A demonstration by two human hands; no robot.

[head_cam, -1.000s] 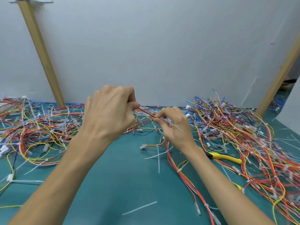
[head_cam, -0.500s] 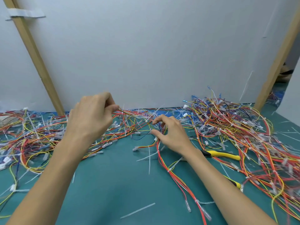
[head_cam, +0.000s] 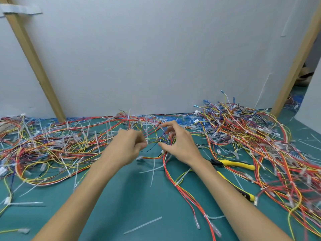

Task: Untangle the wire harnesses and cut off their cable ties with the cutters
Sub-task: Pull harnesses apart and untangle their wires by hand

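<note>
Left hand [head_cam: 127,146] curled at tangled wire harnesses [head_cam: 165,162] on green bench [head_cam: 132,202], grip unclear, right hand [head_cam: 181,146] spread open over them, yellow-handled cutters [head_cam: 233,165] beside right wrist, head pointing left, handles splayed rightward.

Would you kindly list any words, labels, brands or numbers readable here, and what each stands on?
None can be read.
The yellow cutters show no legible brand.
The tape strip on the wooden post looks blank.
Any marks on the wire harnesses are too small to tell.

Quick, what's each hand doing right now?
Left hand: pinching thin wires.
Right hand: open, fingers spread over the wires, holding nothing.
</note>
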